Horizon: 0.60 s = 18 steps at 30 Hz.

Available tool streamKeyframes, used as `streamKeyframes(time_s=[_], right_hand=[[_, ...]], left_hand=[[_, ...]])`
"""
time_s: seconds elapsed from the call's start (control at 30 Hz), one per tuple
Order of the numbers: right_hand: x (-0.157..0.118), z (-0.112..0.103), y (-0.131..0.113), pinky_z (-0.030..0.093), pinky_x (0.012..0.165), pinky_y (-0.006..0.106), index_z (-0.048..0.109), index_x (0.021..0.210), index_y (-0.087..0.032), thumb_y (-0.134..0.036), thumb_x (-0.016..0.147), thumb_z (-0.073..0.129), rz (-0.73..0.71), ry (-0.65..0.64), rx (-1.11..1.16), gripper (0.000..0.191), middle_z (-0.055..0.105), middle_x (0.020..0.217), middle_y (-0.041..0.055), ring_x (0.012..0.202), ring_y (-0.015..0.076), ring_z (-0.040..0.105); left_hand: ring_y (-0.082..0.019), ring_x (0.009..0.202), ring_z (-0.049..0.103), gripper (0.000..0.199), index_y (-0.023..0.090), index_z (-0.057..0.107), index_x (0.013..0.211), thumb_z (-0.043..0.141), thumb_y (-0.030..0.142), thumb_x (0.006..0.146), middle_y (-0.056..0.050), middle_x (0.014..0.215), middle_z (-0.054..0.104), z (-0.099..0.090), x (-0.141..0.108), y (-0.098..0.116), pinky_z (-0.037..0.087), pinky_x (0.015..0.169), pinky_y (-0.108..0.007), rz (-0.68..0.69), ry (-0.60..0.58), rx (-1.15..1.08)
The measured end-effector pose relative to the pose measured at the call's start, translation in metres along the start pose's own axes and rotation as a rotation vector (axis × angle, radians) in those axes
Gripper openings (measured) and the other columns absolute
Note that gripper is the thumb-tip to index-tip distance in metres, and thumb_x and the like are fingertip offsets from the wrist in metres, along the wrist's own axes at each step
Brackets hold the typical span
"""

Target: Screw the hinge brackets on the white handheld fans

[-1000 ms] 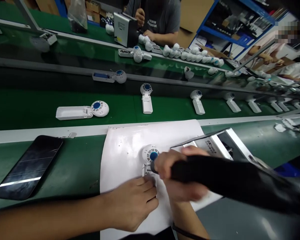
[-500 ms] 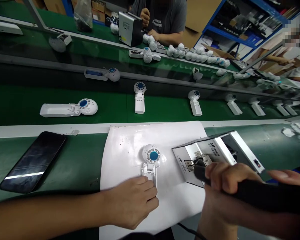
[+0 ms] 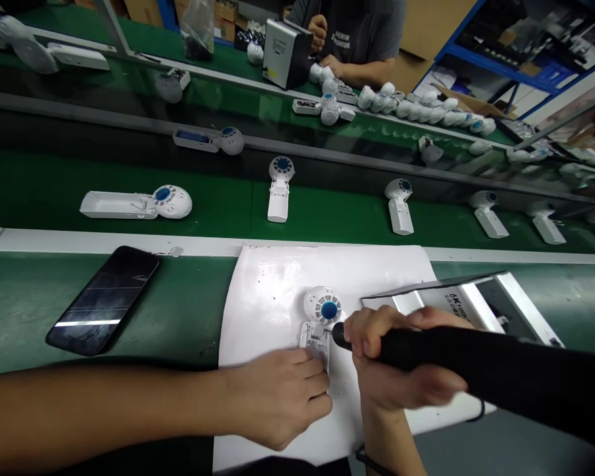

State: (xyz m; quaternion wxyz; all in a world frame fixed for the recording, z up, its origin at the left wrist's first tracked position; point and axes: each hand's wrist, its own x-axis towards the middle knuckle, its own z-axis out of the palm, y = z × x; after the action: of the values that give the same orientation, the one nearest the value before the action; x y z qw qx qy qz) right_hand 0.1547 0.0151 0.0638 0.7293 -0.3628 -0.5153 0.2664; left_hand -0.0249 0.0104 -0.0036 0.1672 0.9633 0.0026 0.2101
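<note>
One white fan unit lies on a white sheet, its blue hub up and its hinged bracket toward the person. The left hand rests on the lower bracket, fingers curled over it; the thumb is hidden, so whether they grip it cannot be told. The right hand is clenched around one black electric screwdriver, its tip just beside the bracket.

One black smartphone lies on the green bench, well left of the sheet, leaving open room there. One metal-framed tool case overlaps the sheet's right edge, partly behind the right hand. Beyond a white rail, six fan units stand on a green belt; a co-worker's hands are at the far bench.
</note>
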Motion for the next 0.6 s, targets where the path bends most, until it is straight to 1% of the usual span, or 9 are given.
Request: streamKeyframes(time_s=[0.1, 0.2, 0.27, 0.33, 0.4, 0.47, 0.53, 0.57, 0.6], right_hand=[[0.002, 0.005, 0.006, 0.045, 0.042, 0.025, 0.059, 0.108, -0.031, -0.072, 0.096, 0.071, 0.08, 0.002, 0.051, 0.044, 0.053, 0.055, -0.0121, 0.037, 0.0105, 0.042], [0.001, 0.009, 0.008, 0.044, 0.042, 0.024, 0.059, 0.106, -0.031, -0.066, 0.097, 0.071, 0.107, 0.019, 0.078, 0.038, 0.05, 0.054, -0.0125, 0.038, 0.0096, 0.038], [0.001, 0.012, 0.011, 0.042, 0.042, 0.023, 0.059, 0.106, -0.03, -0.06, 0.098, 0.07, 0.11, 0.034, 0.094, 0.033, 0.049, 0.054, -0.0125, 0.038, 0.0091, 0.036], [0.001, 0.013, 0.014, 0.041, 0.042, 0.023, 0.061, 0.107, -0.029, -0.056, 0.098, 0.071, 0.093, 0.044, 0.102, 0.031, 0.05, 0.055, -0.0119, 0.037, 0.0094, 0.038], [0.003, 0.009, 0.013, 0.045, 0.043, 0.025, 0.065, 0.112, -0.028, -0.063, 0.098, 0.072, 0.041, 0.057, 0.097, 0.038, 0.055, 0.056, -0.0105, 0.038, 0.011, 0.045], [0.004, -0.003, 0.003, 0.052, 0.044, 0.03, 0.069, 0.121, -0.029, -0.075, 0.093, 0.073, -0.093, 0.099, 0.056, 0.054, 0.065, 0.064, -0.0065, 0.044, 0.0144, 0.055], [0.004, -0.022, -0.016, 0.058, 0.049, 0.036, 0.07, 0.134, -0.031, -0.078, 0.091, 0.072, -0.227, 0.198, -0.032, 0.063, 0.075, 0.083, -0.0007, 0.054, 0.0188, 0.066], [0.004, -0.033, -0.028, 0.059, 0.051, 0.038, 0.068, 0.14, -0.035, -0.077, 0.092, 0.07, -0.229, 0.238, -0.073, 0.064, 0.076, 0.092, 0.0003, 0.058, 0.02, 0.068], [0.004, -0.044, -0.04, 0.059, 0.054, 0.04, 0.065, 0.143, -0.039, -0.077, 0.092, 0.068, -0.181, 0.271, -0.111, 0.064, 0.074, 0.097, -0.0001, 0.061, 0.0209, 0.069]], left_hand=[[-0.024, 0.089, 0.058, 0.011, 0.016, 0.067, 0.098, 0.07, 0.026, 0.102, -0.007, 0.096, 0.065, -0.002, 0.0, -0.001, 0.046, 0.087, -0.04, -0.002, -0.012, -0.006], [-0.024, 0.089, 0.058, 0.012, 0.017, 0.067, 0.098, 0.069, 0.028, 0.103, -0.007, 0.096, 0.065, -0.003, 0.001, 0.0, 0.047, 0.088, -0.04, -0.005, -0.045, 0.03], [-0.025, 0.09, 0.059, 0.02, 0.017, 0.068, 0.098, 0.068, 0.035, 0.105, -0.007, 0.095, 0.065, -0.003, 0.002, 0.004, 0.048, 0.098, -0.043, -0.016, -0.027, 0.072], [-0.026, 0.093, 0.061, 0.028, 0.016, 0.07, 0.098, 0.067, 0.043, 0.107, -0.007, 0.095, 0.067, 0.0, 0.001, 0.007, 0.045, 0.112, -0.048, -0.042, 0.006, 0.122], [-0.027, 0.097, 0.062, 0.033, 0.015, 0.071, 0.102, 0.066, 0.047, 0.109, -0.008, 0.097, 0.068, 0.001, -0.001, 0.005, 0.041, 0.121, -0.052, -0.081, 0.007, 0.185], [-0.029, 0.103, 0.065, 0.028, 0.014, 0.073, 0.106, 0.064, 0.041, 0.11, -0.01, 0.102, 0.071, -0.003, 0.0, -0.011, 0.04, 0.124, -0.054, -0.129, -0.022, 0.261], [-0.033, 0.118, 0.066, 0.019, 0.013, 0.075, 0.111, 0.063, 0.028, 0.109, -0.013, 0.115, 0.074, -0.016, 0.008, -0.041, 0.039, 0.127, -0.057, -0.212, -0.062, 0.342], [-0.035, 0.129, 0.064, 0.018, 0.013, 0.076, 0.115, 0.062, 0.02, 0.107, -0.016, 0.127, 0.074, -0.026, 0.015, -0.061, 0.038, 0.129, -0.058, -0.277, -0.089, 0.381], [-0.037, 0.142, 0.059, 0.023, 0.012, 0.077, 0.12, 0.06, 0.012, 0.104, -0.018, 0.142, 0.07, -0.038, 0.023, -0.083, 0.036, 0.131, -0.059, -0.348, -0.128, 0.414]])
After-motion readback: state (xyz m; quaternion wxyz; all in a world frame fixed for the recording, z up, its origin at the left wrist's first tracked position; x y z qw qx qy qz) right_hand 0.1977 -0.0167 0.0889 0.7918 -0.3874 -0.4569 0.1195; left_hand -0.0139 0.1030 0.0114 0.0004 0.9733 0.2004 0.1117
